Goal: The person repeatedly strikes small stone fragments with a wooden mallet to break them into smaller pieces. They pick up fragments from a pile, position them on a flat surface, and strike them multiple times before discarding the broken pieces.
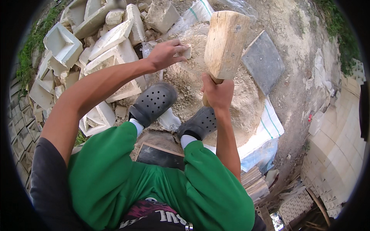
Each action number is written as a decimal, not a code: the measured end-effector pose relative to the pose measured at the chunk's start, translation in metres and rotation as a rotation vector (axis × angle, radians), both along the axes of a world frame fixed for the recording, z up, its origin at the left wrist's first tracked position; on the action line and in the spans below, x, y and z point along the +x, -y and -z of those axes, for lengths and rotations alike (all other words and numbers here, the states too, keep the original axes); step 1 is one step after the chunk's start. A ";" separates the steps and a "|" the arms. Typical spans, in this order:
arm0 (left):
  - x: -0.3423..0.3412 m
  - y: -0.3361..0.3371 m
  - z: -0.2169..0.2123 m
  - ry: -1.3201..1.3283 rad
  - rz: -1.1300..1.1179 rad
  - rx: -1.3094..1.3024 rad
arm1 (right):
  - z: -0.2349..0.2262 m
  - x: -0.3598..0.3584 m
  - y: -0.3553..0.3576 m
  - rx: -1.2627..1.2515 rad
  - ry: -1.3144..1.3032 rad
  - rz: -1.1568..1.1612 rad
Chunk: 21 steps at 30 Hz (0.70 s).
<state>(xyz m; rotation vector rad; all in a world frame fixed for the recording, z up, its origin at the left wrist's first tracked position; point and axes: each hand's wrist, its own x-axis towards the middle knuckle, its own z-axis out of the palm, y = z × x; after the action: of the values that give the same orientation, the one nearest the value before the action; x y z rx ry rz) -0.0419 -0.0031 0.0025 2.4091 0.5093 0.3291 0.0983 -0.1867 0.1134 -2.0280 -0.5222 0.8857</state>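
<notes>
My right hand point(219, 91) is wrapped round the handle of a large wooden mallet point(226, 42), whose block head is raised above the rubble. At the left, my left hand point(166, 55) has its fingers bent about a small pale plaster chunk point(187, 52). Beneath both hands lies a heap of crushed plaster point(241, 111), crumbly and beige, spread on a white woven sack point(269, 119). How firmly the left fingers close on the chunk is partly hidden by the hand.
Broken white plaster castings point(115, 57) pile up at the left. A grey square slab point(264, 61) lies right of the mallet. My feet, in grey clogs point(155, 101), stand at the heap's near edge. Stacked pale tiles point(331, 150) stand at the far right.
</notes>
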 end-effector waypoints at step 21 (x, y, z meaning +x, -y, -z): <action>0.011 -0.004 -0.003 0.013 0.016 0.044 | 0.078 0.000 0.010 -0.095 0.017 -0.077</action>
<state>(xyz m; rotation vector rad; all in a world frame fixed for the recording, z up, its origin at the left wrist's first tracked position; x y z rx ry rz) -0.0306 0.0008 0.0058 2.4506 0.4816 0.3516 0.0982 -0.1966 0.0358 -2.1146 -0.5803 0.9559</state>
